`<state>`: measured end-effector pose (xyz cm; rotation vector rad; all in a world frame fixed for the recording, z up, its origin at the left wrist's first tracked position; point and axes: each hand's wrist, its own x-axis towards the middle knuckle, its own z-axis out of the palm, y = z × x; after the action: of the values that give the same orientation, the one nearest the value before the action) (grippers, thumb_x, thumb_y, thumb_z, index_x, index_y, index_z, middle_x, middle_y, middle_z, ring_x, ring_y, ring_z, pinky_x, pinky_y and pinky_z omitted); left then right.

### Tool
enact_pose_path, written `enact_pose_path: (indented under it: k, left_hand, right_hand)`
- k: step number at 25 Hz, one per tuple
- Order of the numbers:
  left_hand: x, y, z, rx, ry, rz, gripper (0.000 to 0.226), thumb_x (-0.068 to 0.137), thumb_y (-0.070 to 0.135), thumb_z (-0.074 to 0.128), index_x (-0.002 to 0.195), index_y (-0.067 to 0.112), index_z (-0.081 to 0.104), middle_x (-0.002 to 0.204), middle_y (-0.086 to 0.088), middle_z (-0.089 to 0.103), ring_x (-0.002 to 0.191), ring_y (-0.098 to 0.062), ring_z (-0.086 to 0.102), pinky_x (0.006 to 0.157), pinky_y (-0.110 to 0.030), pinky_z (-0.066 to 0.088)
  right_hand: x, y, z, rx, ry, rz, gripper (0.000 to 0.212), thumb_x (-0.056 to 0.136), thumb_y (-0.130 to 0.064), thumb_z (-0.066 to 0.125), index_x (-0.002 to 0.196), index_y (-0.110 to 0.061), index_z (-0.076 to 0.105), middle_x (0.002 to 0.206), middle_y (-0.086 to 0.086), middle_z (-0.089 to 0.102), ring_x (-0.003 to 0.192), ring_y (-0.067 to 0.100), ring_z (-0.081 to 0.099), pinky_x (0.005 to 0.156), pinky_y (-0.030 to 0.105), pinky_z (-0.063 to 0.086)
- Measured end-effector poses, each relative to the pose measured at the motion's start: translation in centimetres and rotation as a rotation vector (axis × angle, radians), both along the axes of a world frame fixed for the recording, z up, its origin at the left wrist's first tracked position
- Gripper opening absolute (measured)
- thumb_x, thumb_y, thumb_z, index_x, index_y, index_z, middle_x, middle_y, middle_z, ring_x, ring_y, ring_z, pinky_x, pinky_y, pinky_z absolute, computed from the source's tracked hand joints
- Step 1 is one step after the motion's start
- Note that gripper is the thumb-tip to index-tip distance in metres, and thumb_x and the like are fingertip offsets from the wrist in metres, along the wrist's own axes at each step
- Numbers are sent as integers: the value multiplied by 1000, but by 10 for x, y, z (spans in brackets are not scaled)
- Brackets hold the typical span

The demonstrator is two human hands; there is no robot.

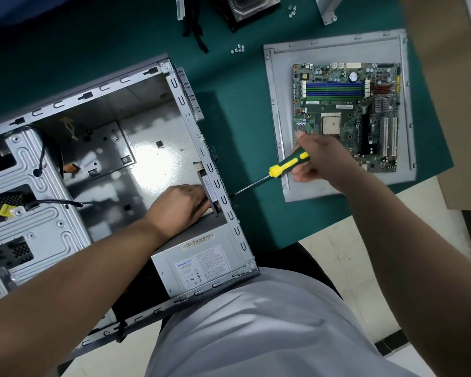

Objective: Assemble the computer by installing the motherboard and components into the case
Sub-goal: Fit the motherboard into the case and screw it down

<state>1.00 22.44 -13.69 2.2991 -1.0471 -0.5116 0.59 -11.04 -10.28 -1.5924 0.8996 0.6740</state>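
- The case [98, 148] lies open on its side at the left of the table [242, 148], its near corner hanging past the table edge towards the person's lap; a hard push on the driver could shift or tip it.
- The PSU [199, 259] sits in the near right corner of the case. The left hand [180, 205] reaches inside against its far end, fingers hidden, so I cannot tell whether it grips or only braces; if it lets go, the PSU may slide off its screw holes.
- The motherboard [348, 115] lies well apart on a side panel [278, 104] at the right, under the right forearm; a dropped elbow could knock it.
- The right hand [318, 159] grasps the screwdriver [272, 172], tip at the case's rear wall; held aslant, it could slip and strip the screw.
- Loose screws [237, 49] at the far side could roll off.
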Motion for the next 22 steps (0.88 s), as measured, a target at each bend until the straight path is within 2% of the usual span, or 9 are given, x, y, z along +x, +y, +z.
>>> enact_pose_path:
  k: [2,4,6,11,13,15,17,20,22]
  left_hand:
    - [0,-1,1,-7,0,10,25,81,-2,81,66,1,62,61,-14,61,51,-32,62,53,-33,52]
    - [0,-1,3,-10,-3,6,27,79,-3,83,65,2,61,59,-13,60,49,-31,62,52,-31,51]
    - [0,-2,4,-9,2,2,27,79,-4,82,65,2,61,59,-13,60,49,-31,62,52,-31,51]
    - [-1,-2,2,-7,-6,1,29,77,-4,84,64,2,59,58,-12,59,48,-30,61,51,-30,50]
    - [-1,-1,0,-5,-6,5,29,78,-3,83,64,2,59,58,-12,59,48,-30,61,51,-31,50]
    - [-2,0,-1,-4,-2,3,28,79,-3,83,65,2,60,59,-13,60,48,-31,62,51,-32,51]
    - [-2,0,-1,-8,-9,7,28,78,-3,84,65,3,60,59,-12,60,48,-31,61,51,-32,51]
    - [-2,-1,-2,-19,-18,8,31,76,-4,85,64,5,58,57,-10,58,46,-29,60,50,-29,49]
    - [-2,-1,-2,-21,-19,11,31,76,-4,84,64,5,58,57,-9,58,46,-29,59,50,-29,49]
  right_hand:
    - [1,-4,-3,-19,5,65,37,106,-34,51,104,0,66,91,23,75,76,30,75,70,37,64]
    - [2,-14,-1,62,-9,49,21,98,-11,56,112,-2,69,109,22,74,97,29,76,83,35,62]
    - [1,-17,4,191,-8,-62,28,99,-10,50,118,-4,70,115,19,74,106,31,74,91,38,60]
    - [1,0,4,-16,-2,28,40,108,-36,49,106,0,67,83,26,70,66,29,67,62,33,61]
    - [3,-2,5,4,-25,62,25,108,-14,46,111,1,66,97,20,71,73,21,75,64,26,60]
    - [4,-11,9,155,-43,-14,28,104,-1,42,118,1,66,116,17,70,92,19,77,75,28,62]
    - [2,-11,12,280,-24,-142,26,106,-12,48,123,-4,67,119,20,69,102,33,75,80,35,63]
    - [1,1,8,26,11,-22,34,107,-34,53,105,-5,70,104,26,71,83,35,77,66,31,64]
    - [3,5,6,-41,30,-26,32,106,-29,49,98,-5,68,98,26,74,78,33,78,61,30,62]
